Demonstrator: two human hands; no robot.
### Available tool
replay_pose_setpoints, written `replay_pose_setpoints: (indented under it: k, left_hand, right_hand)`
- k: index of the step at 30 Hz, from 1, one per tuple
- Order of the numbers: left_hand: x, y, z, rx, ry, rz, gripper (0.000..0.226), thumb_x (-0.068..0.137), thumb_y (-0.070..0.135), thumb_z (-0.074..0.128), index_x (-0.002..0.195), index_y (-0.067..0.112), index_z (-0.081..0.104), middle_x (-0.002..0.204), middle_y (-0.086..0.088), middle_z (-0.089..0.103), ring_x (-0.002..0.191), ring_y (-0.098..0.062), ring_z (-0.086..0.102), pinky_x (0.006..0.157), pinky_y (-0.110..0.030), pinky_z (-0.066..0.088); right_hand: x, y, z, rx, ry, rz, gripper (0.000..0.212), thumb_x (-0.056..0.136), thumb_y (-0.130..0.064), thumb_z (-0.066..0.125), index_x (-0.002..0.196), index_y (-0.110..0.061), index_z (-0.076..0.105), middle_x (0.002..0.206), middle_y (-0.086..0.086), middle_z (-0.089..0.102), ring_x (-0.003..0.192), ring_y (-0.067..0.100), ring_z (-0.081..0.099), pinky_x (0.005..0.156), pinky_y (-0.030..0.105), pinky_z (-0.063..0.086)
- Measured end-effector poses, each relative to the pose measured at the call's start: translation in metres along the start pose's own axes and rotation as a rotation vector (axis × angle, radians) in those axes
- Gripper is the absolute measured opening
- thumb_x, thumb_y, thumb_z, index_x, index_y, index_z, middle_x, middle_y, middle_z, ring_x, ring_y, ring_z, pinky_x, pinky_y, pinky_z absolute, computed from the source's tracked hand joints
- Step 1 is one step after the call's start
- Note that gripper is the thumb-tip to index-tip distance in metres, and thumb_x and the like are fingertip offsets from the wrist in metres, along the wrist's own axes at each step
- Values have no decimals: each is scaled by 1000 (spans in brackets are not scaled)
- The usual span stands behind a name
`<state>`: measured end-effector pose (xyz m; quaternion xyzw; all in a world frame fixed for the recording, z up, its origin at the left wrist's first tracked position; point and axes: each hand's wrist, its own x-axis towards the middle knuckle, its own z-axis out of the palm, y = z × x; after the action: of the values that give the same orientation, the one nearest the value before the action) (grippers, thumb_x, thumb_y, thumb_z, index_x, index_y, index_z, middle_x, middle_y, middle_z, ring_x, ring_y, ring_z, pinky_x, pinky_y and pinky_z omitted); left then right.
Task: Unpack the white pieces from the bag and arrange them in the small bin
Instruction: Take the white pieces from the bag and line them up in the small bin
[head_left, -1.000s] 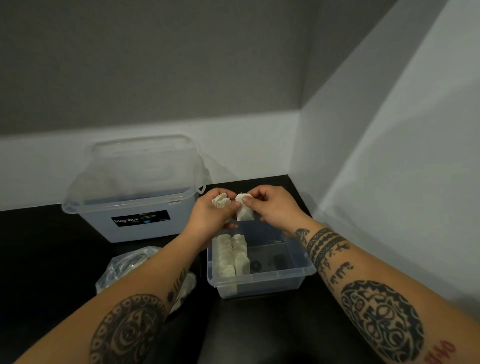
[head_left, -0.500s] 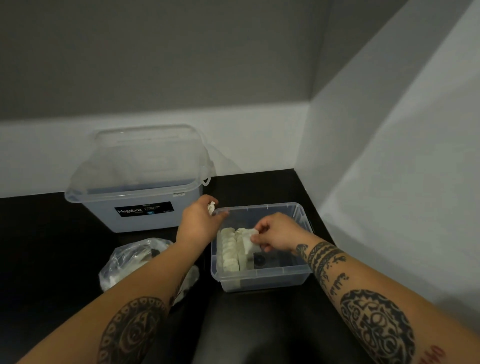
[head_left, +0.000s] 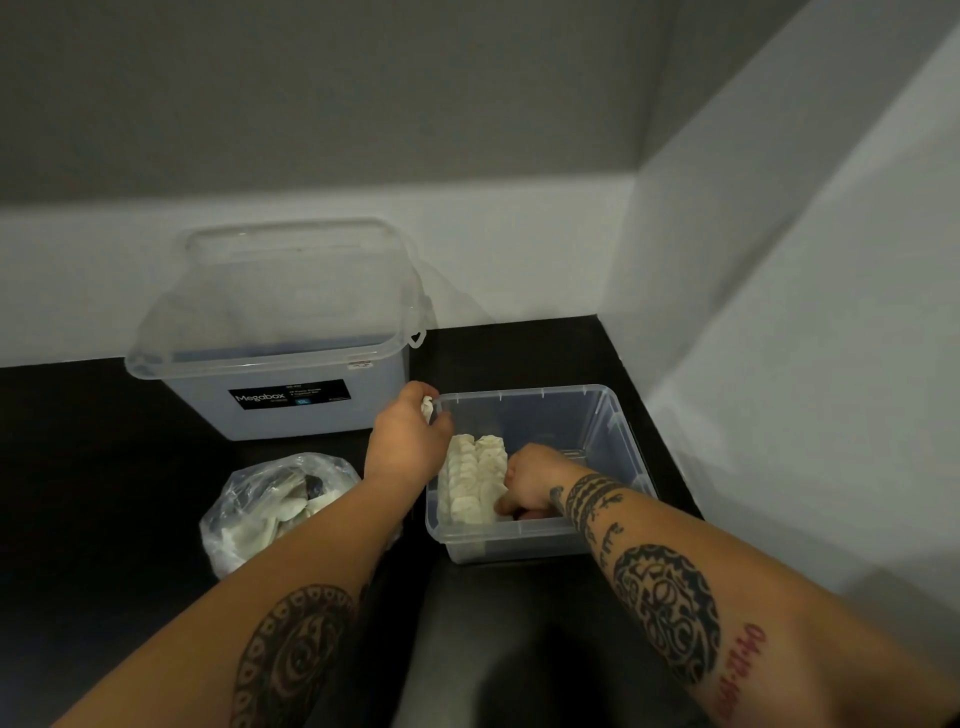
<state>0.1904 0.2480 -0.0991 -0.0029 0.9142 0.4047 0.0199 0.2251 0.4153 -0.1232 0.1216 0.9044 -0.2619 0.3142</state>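
The small clear bin (head_left: 618, 431) sits on the black table, right of centre. Two rows of white pieces (head_left: 470, 480) stand along its left side. My right hand (head_left: 530, 486) is down inside the bin, fingers closed on a white piece at the near end of the right row. My left hand (head_left: 408, 439) hovers at the bin's far-left corner, shut on another white piece (head_left: 427, 408) that peeks out between its fingers. The clear plastic bag (head_left: 270, 512) lies left of the bin, partly under my left forearm, with more white pieces inside.
A large clear lidded box (head_left: 280, 332) labelled Megabox stands behind the bag, at the back left. White walls close off the table at the back and on the right. The black table (head_left: 78, 467) extends to the left.
My right hand has gone from above the bin down into it with its white piece, to the near end of the right row. My left hand lowered to the bin's far-left corner.
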Motion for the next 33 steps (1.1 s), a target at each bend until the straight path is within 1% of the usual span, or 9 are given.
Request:
replay_pose_setpoints:
  k: [3,5,7,10,15,19,24,30,33]
  left_hand:
    - [0,0,0,7,2,-4,30,101,30,62,130,24,57,116,-5,66,92,-19,63,78,-35,57]
    - [0,1,0,18,3,-7,31,101,30,61,131,25,56,117,-5,65,93,-19,62,78,-35,57]
    - [0,1,1,22,8,1,30,101,30,61,131,24,56,118,-6,66,92,-18,61,77,-33,56]
    - [-1,2,0,21,12,7,30,101,29,61,131,23,57,119,-6,66,94,-18,62,78,-34,56]
    - [-1,1,0,24,9,9,30,101,30,61,130,24,57,117,-5,66,94,-18,62,75,-32,53]
    - [-1,0,0,24,12,13,28,101,31,61,129,24,57,114,-4,66,92,-19,62,73,-31,52]
    - [0,2,-1,32,-5,-6,30,101,31,61,131,24,56,118,-4,65,94,-16,59,75,-29,49]
    - [0,6,-5,33,-18,-4,40,98,38,67,133,21,58,118,-3,66,93,-13,55,77,-29,47]
    - [-2,8,-9,11,9,-6,43,97,40,68,132,18,58,110,-1,63,93,-14,55,76,-30,47]
  right_hand:
    - [0,1,1,43,-15,2,29,84,-24,82,108,-14,68,99,4,73,84,17,74,80,33,64]
    - [0,1,2,42,-12,-7,28,84,-24,82,107,-13,69,100,5,73,85,18,73,80,32,63]
    - [1,1,3,-45,-8,-36,31,85,-29,81,108,-13,70,101,4,72,89,19,71,81,32,61]
    - [0,0,4,-153,-8,-78,35,86,-32,79,114,-12,68,102,2,66,91,17,62,81,30,51]
    - [-1,-2,3,-168,14,-88,38,89,-29,76,119,-8,68,113,8,70,103,23,68,94,37,57]
    - [2,-1,3,-52,43,-67,28,88,-21,77,111,-8,68,101,9,76,90,22,76,86,40,62]
    - [1,3,3,55,63,-41,25,85,-20,80,105,-13,66,98,7,75,82,18,75,81,36,64]
    - [-3,5,2,150,63,-10,34,80,-22,86,105,-12,65,99,7,74,87,20,75,80,39,64]
    - [-7,3,-2,169,62,-22,36,78,-23,87,106,-12,65,99,7,75,89,21,75,81,41,64]
